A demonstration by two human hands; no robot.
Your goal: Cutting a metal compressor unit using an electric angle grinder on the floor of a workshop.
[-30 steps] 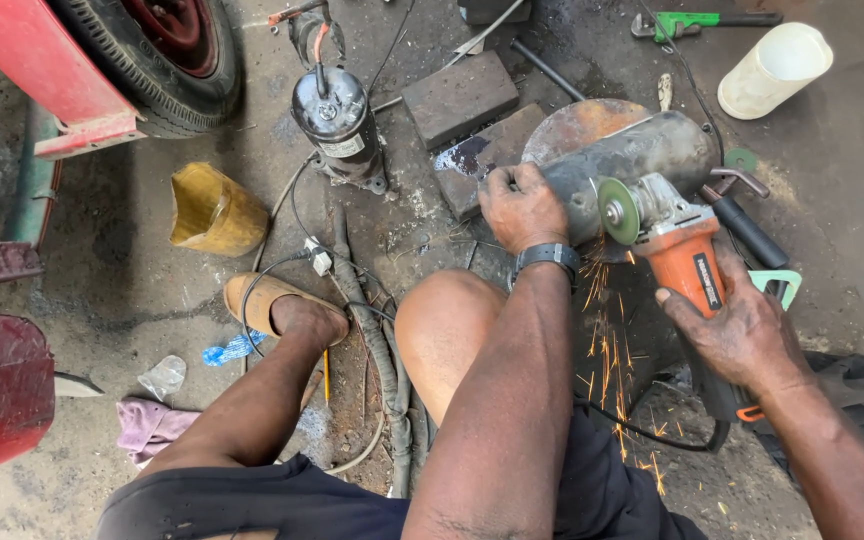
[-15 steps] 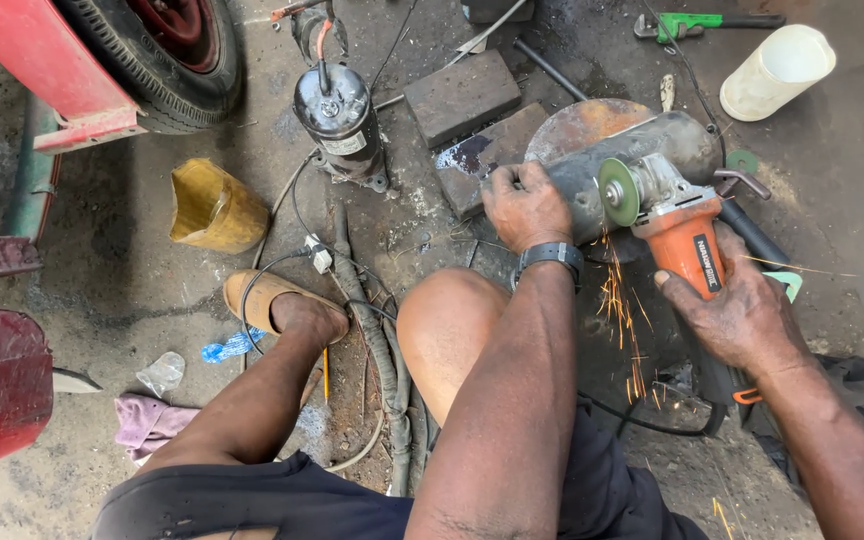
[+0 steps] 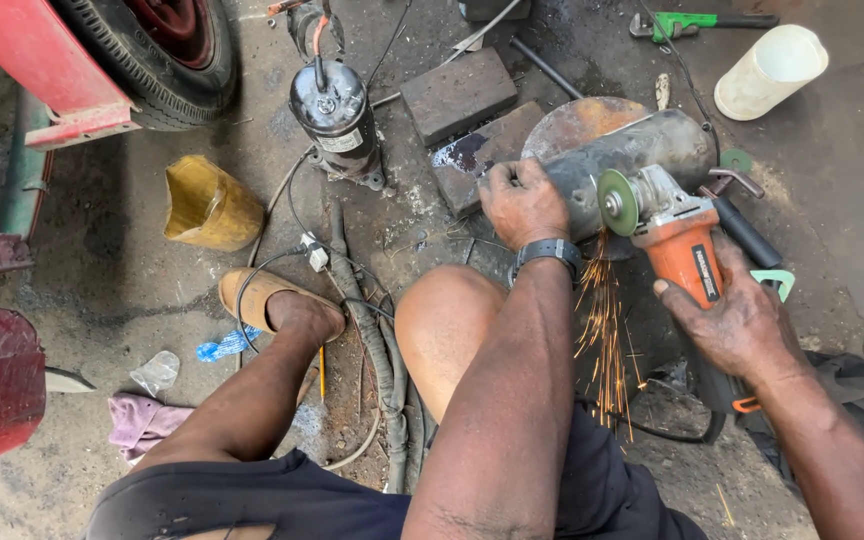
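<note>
My right hand point(image 3: 737, 320) grips the body of an orange angle grinder point(image 3: 680, 252). Its green disc point(image 3: 616, 201) touches a dark metal cylinder point(image 3: 642, 160) lying on the ground, and orange sparks point(image 3: 602, 320) fall from the contact toward my knee. My left hand point(image 3: 522, 200), with a black watch on the wrist, presses down on the left end of the cylinder. A rusty round plate point(image 3: 580, 122) lies behind the cylinder.
A black compressor point(image 3: 335, 115) with cables stands at the top centre, next to two flat metal blocks point(image 3: 457, 95). A yellow cut container point(image 3: 207, 205), a white cup point(image 3: 770, 70), a green wrench point(image 3: 697, 22), a tyre point(image 3: 167, 50) and hoses point(image 3: 377, 340) surround my legs.
The grinder has shifted slightly left along the cylinder. The spray of sparks has grown longer and now falls nearer my left forearm. My left hand stays on the cylinder.
</note>
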